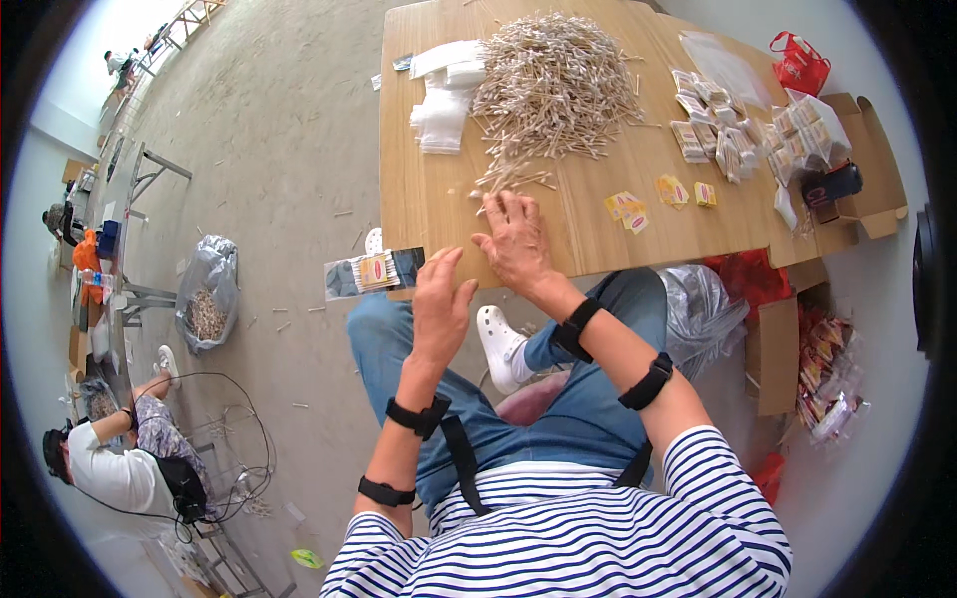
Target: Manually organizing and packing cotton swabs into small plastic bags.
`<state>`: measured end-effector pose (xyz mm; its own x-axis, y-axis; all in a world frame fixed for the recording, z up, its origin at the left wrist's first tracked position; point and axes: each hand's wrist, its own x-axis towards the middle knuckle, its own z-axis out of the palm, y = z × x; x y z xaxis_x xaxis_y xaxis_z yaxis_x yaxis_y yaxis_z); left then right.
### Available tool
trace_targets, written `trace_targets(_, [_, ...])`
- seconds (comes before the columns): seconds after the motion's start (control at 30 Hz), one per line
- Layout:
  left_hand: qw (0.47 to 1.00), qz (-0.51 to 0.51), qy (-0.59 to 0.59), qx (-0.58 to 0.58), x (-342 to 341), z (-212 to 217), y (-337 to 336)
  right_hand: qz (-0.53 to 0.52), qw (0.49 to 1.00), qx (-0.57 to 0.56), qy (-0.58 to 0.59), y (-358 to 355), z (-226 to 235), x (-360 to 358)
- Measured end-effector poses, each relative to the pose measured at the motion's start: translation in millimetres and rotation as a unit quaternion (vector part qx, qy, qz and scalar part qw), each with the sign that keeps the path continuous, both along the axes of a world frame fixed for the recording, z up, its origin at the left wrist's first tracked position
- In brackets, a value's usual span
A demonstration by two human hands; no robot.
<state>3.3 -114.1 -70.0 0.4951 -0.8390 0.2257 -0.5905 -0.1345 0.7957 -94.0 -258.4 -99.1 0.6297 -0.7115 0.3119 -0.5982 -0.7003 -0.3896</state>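
Note:
A big heap of wooden cotton swabs [558, 85] covers the far middle of the wooden table [578, 234]. My right hand [516, 244] rests palm down on the table, fingertips among the stray swabs at the heap's near end. Its fingers are spread, and nothing shows in its grasp. By the near edge my left hand [439, 304] is raised with its thumb apart from the fingers and nothing visible in it. Just left of that hand, a swab pack with a yellow card [376, 270] lies on a clear plastic bag [342, 280] at the table corner.
White plastic bags [444, 105] lie left of the heap. Yellow cards [627, 211] and filled swab packs [713, 125] sit to the right, near an open cardboard box [869, 169]. A bag of swabs [207, 299] stands on the floor; a co-worker [125, 463] sits at lower left.

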Motion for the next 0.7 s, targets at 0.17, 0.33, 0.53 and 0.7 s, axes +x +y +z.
trace_targets(0.17, [0.98,-0.086,-0.157,0.086,-9,-6,-33,0.0,0.999,-0.038,-0.03,-23,14,-31])
trace_targets(0.33, [0.957,-0.078,-0.237,0.146,-2,-22,-48,-0.039,0.998,-0.053,0.017,-50,12,-63])
trace_targets(0.53, [0.955,-0.093,-0.239,0.149,0,-28,-47,-0.055,0.988,-0.116,0.085,-50,7,-128])
trace_targets(0.7, [0.952,-0.085,-0.261,0.135,1,-29,-46,-0.016,0.988,-0.062,0.142,-64,-1,-176])
